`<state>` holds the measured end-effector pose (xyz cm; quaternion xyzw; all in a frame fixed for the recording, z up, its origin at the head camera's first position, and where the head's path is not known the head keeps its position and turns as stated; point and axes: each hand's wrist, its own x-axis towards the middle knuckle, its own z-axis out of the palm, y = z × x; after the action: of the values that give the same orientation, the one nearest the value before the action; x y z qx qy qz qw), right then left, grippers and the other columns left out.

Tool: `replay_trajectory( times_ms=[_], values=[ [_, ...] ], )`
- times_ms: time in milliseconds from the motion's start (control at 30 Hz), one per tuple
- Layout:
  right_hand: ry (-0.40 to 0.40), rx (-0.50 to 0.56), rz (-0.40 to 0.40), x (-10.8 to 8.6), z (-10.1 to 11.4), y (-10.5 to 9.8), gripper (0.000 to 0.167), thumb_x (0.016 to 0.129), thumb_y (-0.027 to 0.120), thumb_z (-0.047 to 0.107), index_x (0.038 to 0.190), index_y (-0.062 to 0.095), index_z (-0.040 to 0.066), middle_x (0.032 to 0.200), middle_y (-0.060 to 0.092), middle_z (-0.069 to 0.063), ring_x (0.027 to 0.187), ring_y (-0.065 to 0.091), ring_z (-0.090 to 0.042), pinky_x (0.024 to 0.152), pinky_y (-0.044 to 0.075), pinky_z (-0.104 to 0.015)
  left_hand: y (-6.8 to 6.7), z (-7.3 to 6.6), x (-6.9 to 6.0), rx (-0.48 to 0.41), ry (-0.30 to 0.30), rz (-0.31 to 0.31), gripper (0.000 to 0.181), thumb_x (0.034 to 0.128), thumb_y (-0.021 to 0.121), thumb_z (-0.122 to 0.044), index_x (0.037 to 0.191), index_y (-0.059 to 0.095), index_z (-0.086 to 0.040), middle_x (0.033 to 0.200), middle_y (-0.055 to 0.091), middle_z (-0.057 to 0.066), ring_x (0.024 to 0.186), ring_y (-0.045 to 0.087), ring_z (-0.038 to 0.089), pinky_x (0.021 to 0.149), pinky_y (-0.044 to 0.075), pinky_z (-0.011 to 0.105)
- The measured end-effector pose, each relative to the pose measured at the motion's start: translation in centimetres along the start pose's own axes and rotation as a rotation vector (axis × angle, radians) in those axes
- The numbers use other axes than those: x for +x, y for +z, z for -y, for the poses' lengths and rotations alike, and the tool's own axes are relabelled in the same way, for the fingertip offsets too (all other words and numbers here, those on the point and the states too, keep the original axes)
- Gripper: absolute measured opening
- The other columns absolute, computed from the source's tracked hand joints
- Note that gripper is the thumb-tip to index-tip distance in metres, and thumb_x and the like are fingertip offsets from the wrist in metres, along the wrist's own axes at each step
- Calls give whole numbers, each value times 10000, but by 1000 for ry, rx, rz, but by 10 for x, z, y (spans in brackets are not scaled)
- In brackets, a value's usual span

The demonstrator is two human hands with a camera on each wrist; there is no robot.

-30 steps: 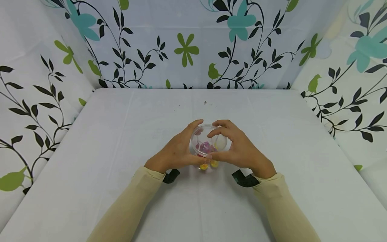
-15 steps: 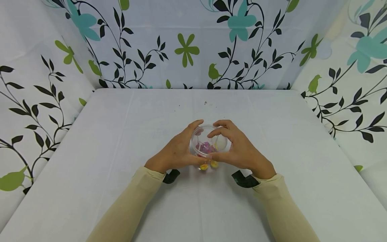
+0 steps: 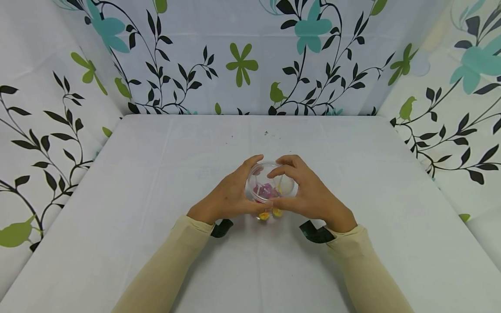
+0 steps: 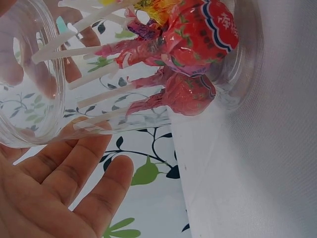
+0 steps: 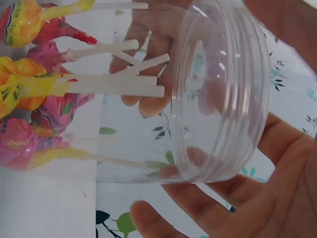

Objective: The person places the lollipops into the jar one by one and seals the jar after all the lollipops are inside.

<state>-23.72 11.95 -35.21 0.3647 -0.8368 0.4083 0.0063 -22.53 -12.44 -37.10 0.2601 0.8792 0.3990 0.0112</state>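
Observation:
A clear plastic jar (image 3: 270,181) stands on the white table, with several wrapped lollipops (image 4: 198,39) inside. Their red, pink and yellow heads lie at the bottom and the white sticks (image 5: 119,86) point up. My left hand (image 3: 231,193) holds the jar's upper part from the left, thumb at the near side. From the right, my right hand (image 3: 307,191) grips the top, its fingers curled over the far rim and its thumb near the left thumb. The ridged clear top (image 5: 228,94) may be a lid; I cannot tell for certain.
White cloth covers the table (image 3: 156,174). A few tiny dark specks (image 3: 266,133) lie beyond the jar. Patterned curtains (image 3: 242,26) with leaves and flowers stand behind and at both sides. A dark band (image 3: 318,233) is at the right wrist.

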Motion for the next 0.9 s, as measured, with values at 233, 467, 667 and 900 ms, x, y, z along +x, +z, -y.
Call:
replay_trajectory(
  times_ms=[233,467,667,900],
  values=[
    [-23,0,2,1,1,0,410,833,850,244,1210,708,169,1540,467,-101,1435,443,-315,1100,428,-619,-1,-1,0,6,-2,0,1154,772,905,-487,1648,180,-287,1554,453,52,1345,535,241,1095,469,533],
    [13,-17,19,-1,4,-1,383,849,827,255,1196,695,158,1587,430,-59,1481,403,-306,1136,387,-634,-1,0,0,3,16,0,1161,775,921,-432,1650,178,-258,1561,453,91,1361,534,284,1105,458,552],
    [-26,-38,-8,0,4,-1,377,830,850,244,1165,709,145,1530,478,-104,1449,427,-301,1126,410,-608,-1,-1,0,6,16,-4,1151,778,912,-456,1648,184,-263,1553,459,83,1360,536,286,1103,459,546],
    [-1,-13,36,-2,5,-3,387,847,825,243,1190,703,110,1623,403,-48,1515,361,-282,1157,362,-628,0,-1,0,-11,10,-1,1166,765,932,-430,1647,188,-257,1527,474,60,1354,536,289,1101,462,532]
  ],
)
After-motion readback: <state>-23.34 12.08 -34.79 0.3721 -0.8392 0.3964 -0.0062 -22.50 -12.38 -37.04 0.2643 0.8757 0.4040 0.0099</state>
